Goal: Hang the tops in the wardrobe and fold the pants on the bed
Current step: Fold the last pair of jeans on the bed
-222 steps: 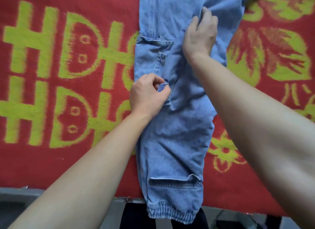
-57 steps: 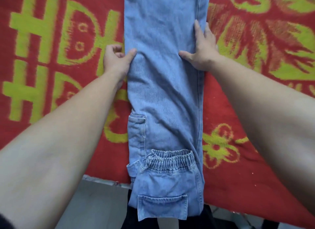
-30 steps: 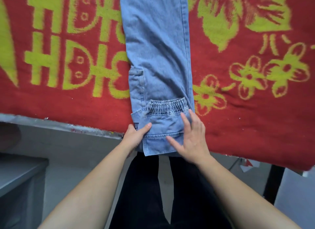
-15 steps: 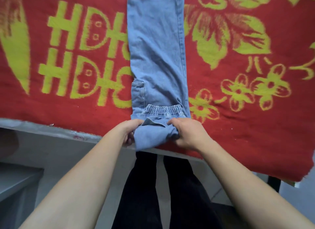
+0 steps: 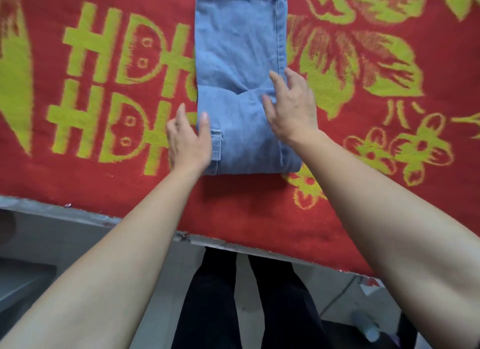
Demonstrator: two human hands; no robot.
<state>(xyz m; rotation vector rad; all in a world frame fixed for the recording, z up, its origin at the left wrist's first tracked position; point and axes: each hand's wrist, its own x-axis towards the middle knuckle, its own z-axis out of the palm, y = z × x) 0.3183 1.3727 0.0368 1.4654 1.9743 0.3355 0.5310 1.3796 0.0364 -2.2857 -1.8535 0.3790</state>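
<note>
Folded jeans (image 5: 239,63), red patterned blanket (image 5: 363,167), dark trousers (image 5: 207,296) below

Lt blue jeans (image 5: 239,63), red/yellow-green blanket (image 5: 363,167)

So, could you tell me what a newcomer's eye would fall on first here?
The bright red blanket with yellow-green characters and flowers fills the upper view. Down its middle lie light-blue jeans, the near end folded up over the rest. The left hand touches their left edge by a side pocket; the right hand, fingers spread, is over the fold's right side.
</note>
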